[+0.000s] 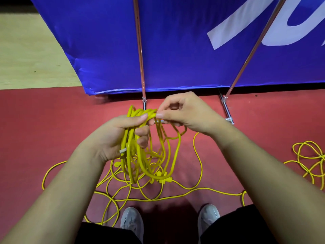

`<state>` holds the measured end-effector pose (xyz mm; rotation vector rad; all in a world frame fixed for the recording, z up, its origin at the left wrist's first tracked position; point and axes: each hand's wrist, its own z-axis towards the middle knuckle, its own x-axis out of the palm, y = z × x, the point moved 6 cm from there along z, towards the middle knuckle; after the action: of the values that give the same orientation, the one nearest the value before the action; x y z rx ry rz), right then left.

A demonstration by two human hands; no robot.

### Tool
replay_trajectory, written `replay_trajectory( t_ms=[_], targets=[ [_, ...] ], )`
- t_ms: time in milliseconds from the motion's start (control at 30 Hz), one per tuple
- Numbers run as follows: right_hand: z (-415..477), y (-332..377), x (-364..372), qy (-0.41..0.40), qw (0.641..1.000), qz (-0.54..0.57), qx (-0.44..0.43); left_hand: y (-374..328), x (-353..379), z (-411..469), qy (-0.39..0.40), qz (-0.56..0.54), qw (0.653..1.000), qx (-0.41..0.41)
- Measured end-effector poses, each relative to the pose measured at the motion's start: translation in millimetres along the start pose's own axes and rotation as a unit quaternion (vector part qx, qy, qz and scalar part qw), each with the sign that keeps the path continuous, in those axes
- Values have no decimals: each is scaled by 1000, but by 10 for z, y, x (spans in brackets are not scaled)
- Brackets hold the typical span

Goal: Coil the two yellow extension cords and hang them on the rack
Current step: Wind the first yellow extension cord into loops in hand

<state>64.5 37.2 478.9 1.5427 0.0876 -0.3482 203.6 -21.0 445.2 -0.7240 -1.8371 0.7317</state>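
Head view: left hand (pixel 123 136) fingers grip the coiled cord (pixel 140 155); right hand (pixel 186 113) fingers pinch a loop.

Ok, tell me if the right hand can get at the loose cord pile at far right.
Probably not yet: the right hand pinches the coil that the left hand grips; the pile lies unblocked but low down.

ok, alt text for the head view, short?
Seen from above, the left hand grips a bundle of yellow cord loops while the right hand pinches a strand at its top. More cord lies tangled on the red floor.
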Motion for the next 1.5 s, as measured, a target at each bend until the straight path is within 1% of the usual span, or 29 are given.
replay_trajectory(
  t_ms=[33,100,167,200,233,300,400,433,500,567,700,767,833,867,933,1033,1100,1167,1267,1367,1433,1500],
  targets=[
    [2,-43,1,23,1000,-13,11,-16,5,-4,6,-9,1000,11],
    [-25,-258,-32,96,992,-58,54,-71,5,-27,8,-34,999,30],
    [-88,-604,-122,150,970,-159,109,-131,-14,-64,7,-57,997,44],
    [-113,-761,-179,148,962,-187,132,-148,-39,-81,5,-57,997,47],
    [-123,-871,-235,126,963,-184,150,-152,-60,-92,-1,-48,998,43],
    [-95,-963,-340,44,978,-127,157,-125,-81,-107,-14,-17,1000,17],
    [-18,-860,-450,-78,989,-24,125,-72,-70,-113,-19,6,1000,-22],
    [-1,-798,-476,-104,988,-19,111,-67,-82,-112,-33,12,999,-24],
    [14,-663,-498,-124,987,-51,83,-62,-177,-99,-81,44,996,-19],
    [18,-527,-436,-111,988,-86,61,-56,-247,-94,-107,75,991,-15],
    [77,-222,-182,-78,992,-99,-2,-23,-216,-88,-105,126,986,-25],
    [90,-117,-128,-78,990,-111,-25,-3,-156,-78,-79,122,989,-26],
    [83,-125,-113,-67,989,-130,-25,-2,-77,-72,-25,63,997,-22],
    [78,-185,-105,-52,989,-136,-14,-18,-51,-65,-6,27,1000,-15],
    [76,-377,-92,-23,986,-161,17,-61,-60,-50,-2,-15,1000,8],
    [83,-692,-146,-14,976,-213,51,-125,-56,-61,-8,-15,999,41],
    [64,-977,-209,-5,963,-248,100,-209,-41,-107,-8,-7,997,78],
    [0,-1310,-262,14,949,-267,168,-301,-38,-169,-5,-11,993,116],
    [-115,-1708,-304,0,946,-209,246,-417,-51,-233,-6,-37,986,164],
    [-181,-1861,-290,-19,945,-127,301,-467,-125,-223,-59,-94,974,197],
    [-205,-1849,-237,-34,940,-15,339,-484,-166,-185,-82,-107,969,208],
    [-193,-1742,-209,-67,925,78,366,-479,-182,-134,-93,-99,971,195]
  ],
)
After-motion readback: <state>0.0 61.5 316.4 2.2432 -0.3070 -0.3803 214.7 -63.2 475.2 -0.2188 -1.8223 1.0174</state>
